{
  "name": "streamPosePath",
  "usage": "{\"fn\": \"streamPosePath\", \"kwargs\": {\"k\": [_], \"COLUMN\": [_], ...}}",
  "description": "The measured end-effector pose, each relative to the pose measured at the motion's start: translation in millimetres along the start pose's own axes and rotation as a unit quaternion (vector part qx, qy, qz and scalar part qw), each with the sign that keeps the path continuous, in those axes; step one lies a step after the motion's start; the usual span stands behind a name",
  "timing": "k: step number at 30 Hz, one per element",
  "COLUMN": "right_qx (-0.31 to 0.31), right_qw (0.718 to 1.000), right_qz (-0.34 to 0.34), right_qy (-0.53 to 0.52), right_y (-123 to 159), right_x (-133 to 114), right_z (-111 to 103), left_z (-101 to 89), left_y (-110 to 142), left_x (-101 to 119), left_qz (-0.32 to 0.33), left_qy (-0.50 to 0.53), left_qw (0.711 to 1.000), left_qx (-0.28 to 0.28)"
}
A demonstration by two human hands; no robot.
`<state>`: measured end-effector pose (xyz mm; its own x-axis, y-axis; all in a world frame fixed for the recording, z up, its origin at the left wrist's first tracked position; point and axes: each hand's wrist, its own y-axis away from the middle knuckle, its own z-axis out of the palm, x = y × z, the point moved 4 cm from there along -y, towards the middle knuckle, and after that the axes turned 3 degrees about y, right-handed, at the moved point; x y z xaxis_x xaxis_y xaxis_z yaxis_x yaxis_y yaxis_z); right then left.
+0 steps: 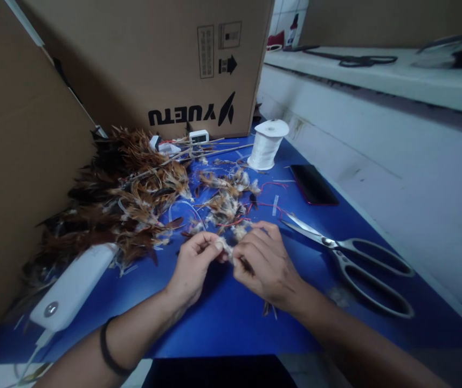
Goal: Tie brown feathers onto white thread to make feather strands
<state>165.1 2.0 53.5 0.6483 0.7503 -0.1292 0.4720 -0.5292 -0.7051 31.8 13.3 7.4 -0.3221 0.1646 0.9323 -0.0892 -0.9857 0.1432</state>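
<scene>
Over the blue table, my two hands meet at a small tuft of pale, fluffy feathers [225, 245]. My left hand [192, 264] pinches the tuft between thumb and forefinger. Curled closed, my right hand [267, 264] grips the tuft's other end, and thin brown shafts or tips show below its palm. Just beyond the fingers lies a small pile of brown and whitish feathers [225, 202] with red string [267, 206] among it. A large heap of brown feathers [133, 194] spreads to the left.
Large scissors [331, 243] lie partly open at right, near a dark phone [314, 184]. A white spool [268, 144] stands farther back. A white power strip or charger [75, 285] lies at left. Cardboard boxes [133, 59] wall the back and left; a white ledge [376, 81] runs along the right.
</scene>
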Motion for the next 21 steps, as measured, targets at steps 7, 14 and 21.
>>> {"fn": "streamPosePath", "kwargs": {"k": [7, 14, 21], "right_qx": [0.012, 0.026, 0.068], "right_qw": [0.999, 0.999, 0.993], "right_qz": [-0.009, 0.032, 0.088], "right_qy": [0.046, 0.029, 0.039], "right_y": [3.2, 6.4, 8.9], "right_x": [-1.4, 7.7, 31.0], "right_z": [0.4, -2.2, -10.0], "left_z": [0.6, -4.0, -26.2], "left_y": [1.1, -0.1, -15.0], "left_x": [-5.1, -1.7, 10.8], "left_qz": [-0.061, -0.044, 0.008], "left_qy": [0.134, 0.127, 0.151], "left_qw": [0.989, 0.991, 0.988], "left_qx": [-0.009, -0.009, 0.029]}}
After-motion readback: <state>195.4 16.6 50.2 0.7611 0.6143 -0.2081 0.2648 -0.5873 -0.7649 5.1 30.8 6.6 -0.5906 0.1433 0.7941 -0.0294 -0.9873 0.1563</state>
